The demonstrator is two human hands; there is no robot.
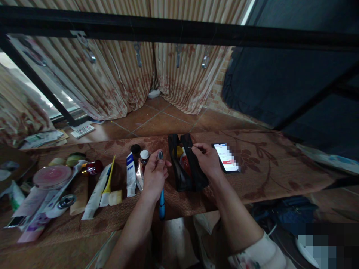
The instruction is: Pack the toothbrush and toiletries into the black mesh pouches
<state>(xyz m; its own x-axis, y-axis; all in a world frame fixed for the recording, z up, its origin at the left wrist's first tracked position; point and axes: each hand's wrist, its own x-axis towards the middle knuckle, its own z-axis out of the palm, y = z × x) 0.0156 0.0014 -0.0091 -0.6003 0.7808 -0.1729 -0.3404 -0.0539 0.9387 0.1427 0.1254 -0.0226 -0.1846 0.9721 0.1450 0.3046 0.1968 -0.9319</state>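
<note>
My left hand (155, 172) is closed around a slim blue stick (162, 209) that looks like a toothbrush, with a grey oval tip above the fingers and the handle hanging below. Just right of it, a black mesh pouch (179, 183) gapes at the top. My right hand (206, 158) pinches the pouch's right edge near the zipper. Inside the pouch show a yellow item (179, 151) and a red item (185, 164), both partly hidden by mesh. A white-capped bottle (145, 155) and a blue-and-white tube (130, 175) are left of my left hand.
A lit phone (226, 158) lies right of the pouch on the brown patterned cloth (266, 164). Several tubes, a pink-lidded round tub (52, 176) and a red jar (92, 167) crowd the left side. A dark bar (179, 33) with hanging clips crosses above.
</note>
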